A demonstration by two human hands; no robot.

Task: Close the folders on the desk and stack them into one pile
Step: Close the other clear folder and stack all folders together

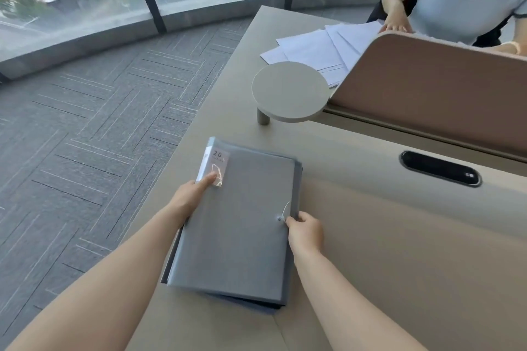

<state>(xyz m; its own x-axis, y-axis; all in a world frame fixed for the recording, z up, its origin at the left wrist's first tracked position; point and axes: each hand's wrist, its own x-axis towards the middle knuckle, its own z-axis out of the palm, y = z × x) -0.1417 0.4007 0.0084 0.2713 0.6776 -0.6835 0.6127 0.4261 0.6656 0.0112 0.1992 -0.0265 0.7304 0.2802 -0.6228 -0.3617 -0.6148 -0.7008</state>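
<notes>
- I see the pile of thin grey plastic folders (233, 222) lying closed on the beige surface (399, 251), near its left edge, at about 6 o'clock from the round raised disc (290, 91).
- My left hand (189, 196) holds the pile's left edge, thumb flat on the top cover at 10 o'clock by the "20" label (217, 161).
- My right hand (306, 229) curls round the right edge at 3 o'clock, beside the small string clasp (281, 218).
- I judge the covers light, flexible and slick; the edges sit slightly offset, so gripping both long sides looks best for squaring them.

hands (245, 208): 2 | folder pile (236, 225): 1 | round stand (290, 91): 1 | paper spread (316, 50): 1
</notes>
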